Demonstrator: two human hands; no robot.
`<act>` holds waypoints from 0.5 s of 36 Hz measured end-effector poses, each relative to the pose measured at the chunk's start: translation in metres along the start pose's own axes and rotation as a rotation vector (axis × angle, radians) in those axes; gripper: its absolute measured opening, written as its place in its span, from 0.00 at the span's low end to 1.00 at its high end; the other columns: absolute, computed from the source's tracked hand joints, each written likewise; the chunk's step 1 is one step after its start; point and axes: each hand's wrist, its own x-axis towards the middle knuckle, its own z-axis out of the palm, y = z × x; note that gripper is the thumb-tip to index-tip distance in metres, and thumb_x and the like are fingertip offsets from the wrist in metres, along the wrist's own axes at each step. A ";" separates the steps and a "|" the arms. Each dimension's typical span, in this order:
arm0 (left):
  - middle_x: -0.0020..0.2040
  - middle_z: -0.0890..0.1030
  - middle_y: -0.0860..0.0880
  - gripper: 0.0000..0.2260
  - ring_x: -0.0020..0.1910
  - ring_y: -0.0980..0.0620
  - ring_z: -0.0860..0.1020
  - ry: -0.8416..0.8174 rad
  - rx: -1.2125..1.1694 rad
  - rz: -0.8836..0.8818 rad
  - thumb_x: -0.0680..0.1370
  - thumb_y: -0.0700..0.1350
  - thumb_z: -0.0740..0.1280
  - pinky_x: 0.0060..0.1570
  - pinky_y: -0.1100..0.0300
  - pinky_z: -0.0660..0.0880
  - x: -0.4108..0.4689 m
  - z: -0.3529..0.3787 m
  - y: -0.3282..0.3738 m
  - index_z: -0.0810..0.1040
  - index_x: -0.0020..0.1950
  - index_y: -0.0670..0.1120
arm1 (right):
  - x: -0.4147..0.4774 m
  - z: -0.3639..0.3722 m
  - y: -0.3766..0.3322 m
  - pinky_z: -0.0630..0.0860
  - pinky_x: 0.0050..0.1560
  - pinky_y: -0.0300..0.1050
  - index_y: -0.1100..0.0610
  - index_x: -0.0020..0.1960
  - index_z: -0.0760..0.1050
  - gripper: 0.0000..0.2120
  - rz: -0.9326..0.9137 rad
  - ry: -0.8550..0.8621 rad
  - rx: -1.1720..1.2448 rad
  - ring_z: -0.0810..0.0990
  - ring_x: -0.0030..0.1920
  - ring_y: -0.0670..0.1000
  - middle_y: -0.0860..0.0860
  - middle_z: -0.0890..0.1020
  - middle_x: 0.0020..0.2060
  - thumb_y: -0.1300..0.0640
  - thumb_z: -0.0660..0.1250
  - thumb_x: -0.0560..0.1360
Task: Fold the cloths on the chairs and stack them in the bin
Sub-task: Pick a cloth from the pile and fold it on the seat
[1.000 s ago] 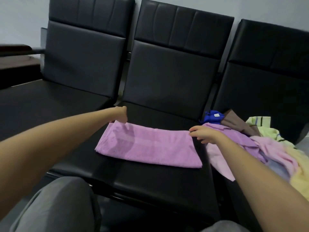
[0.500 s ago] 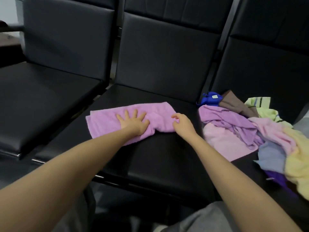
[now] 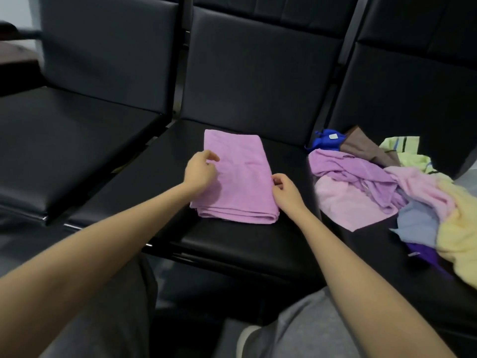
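The purple towel (image 3: pixel 236 177) has been folded over again into a narrower rectangle.

This looks like a waiting area or lobby, not a home. Three identical black padded chairs (image 3: pixel 253 81) stand joined side by side in one row, with narrow metal uprights between their backs. A pale bare wall (image 3: pixel 11 9) shows behind the row's left end, above a dark brown ledge (image 3: pixel 15 58).
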 end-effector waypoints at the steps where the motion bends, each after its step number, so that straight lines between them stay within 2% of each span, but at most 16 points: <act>1: 0.57 0.77 0.44 0.16 0.53 0.46 0.76 -0.026 0.105 0.039 0.74 0.33 0.58 0.49 0.62 0.68 0.001 -0.009 -0.013 0.78 0.56 0.42 | 0.001 -0.002 0.001 0.68 0.51 0.40 0.60 0.61 0.73 0.16 -0.012 0.015 -0.010 0.75 0.51 0.50 0.57 0.75 0.59 0.67 0.56 0.76; 4: 0.58 0.73 0.40 0.17 0.53 0.44 0.75 -0.244 0.369 0.133 0.74 0.33 0.60 0.52 0.58 0.70 0.003 -0.027 -0.030 0.75 0.62 0.42 | -0.001 -0.009 0.005 0.69 0.48 0.41 0.57 0.55 0.75 0.21 -0.064 -0.022 -0.107 0.73 0.48 0.52 0.60 0.72 0.58 0.74 0.54 0.70; 6: 0.62 0.70 0.41 0.23 0.56 0.44 0.74 -0.380 0.452 0.205 0.73 0.31 0.60 0.58 0.54 0.71 0.004 -0.035 -0.036 0.71 0.67 0.44 | -0.006 -0.012 0.008 0.71 0.56 0.45 0.55 0.59 0.72 0.25 -0.085 -0.136 -0.201 0.72 0.55 0.53 0.58 0.68 0.62 0.75 0.54 0.69; 8: 0.66 0.67 0.42 0.28 0.62 0.41 0.71 -0.461 0.477 0.246 0.72 0.29 0.59 0.65 0.50 0.68 0.007 -0.042 -0.042 0.69 0.70 0.47 | -0.012 -0.017 0.011 0.66 0.65 0.46 0.53 0.65 0.70 0.30 -0.118 -0.248 -0.287 0.67 0.64 0.54 0.54 0.64 0.65 0.76 0.54 0.69; 11: 0.70 0.62 0.46 0.30 0.67 0.42 0.67 -0.566 0.404 0.233 0.72 0.36 0.65 0.69 0.49 0.64 0.005 -0.047 -0.045 0.65 0.72 0.53 | -0.021 -0.026 0.011 0.63 0.69 0.47 0.49 0.66 0.68 0.27 -0.149 -0.335 -0.232 0.64 0.68 0.53 0.53 0.62 0.67 0.71 0.59 0.72; 13: 0.74 0.56 0.46 0.31 0.71 0.41 0.61 -0.618 0.456 0.229 0.71 0.46 0.70 0.71 0.46 0.59 -0.003 -0.046 -0.042 0.63 0.72 0.58 | -0.026 -0.031 0.012 0.62 0.71 0.48 0.47 0.65 0.66 0.25 -0.160 -0.390 -0.200 0.62 0.69 0.52 0.53 0.61 0.68 0.66 0.64 0.73; 15: 0.76 0.53 0.47 0.31 0.73 0.42 0.55 -0.623 0.532 0.257 0.71 0.51 0.73 0.70 0.45 0.54 -0.015 -0.042 -0.039 0.64 0.71 0.60 | -0.029 -0.030 0.015 0.60 0.72 0.50 0.46 0.63 0.66 0.23 -0.183 -0.419 -0.238 0.61 0.70 0.53 0.53 0.61 0.68 0.63 0.66 0.73; 18: 0.74 0.61 0.52 0.21 0.72 0.45 0.55 -0.533 0.521 0.359 0.74 0.49 0.71 0.69 0.47 0.54 -0.024 -0.036 -0.036 0.72 0.66 0.57 | -0.030 -0.024 0.016 0.58 0.68 0.42 0.53 0.62 0.73 0.16 -0.193 -0.336 -0.259 0.60 0.69 0.53 0.53 0.63 0.68 0.63 0.65 0.75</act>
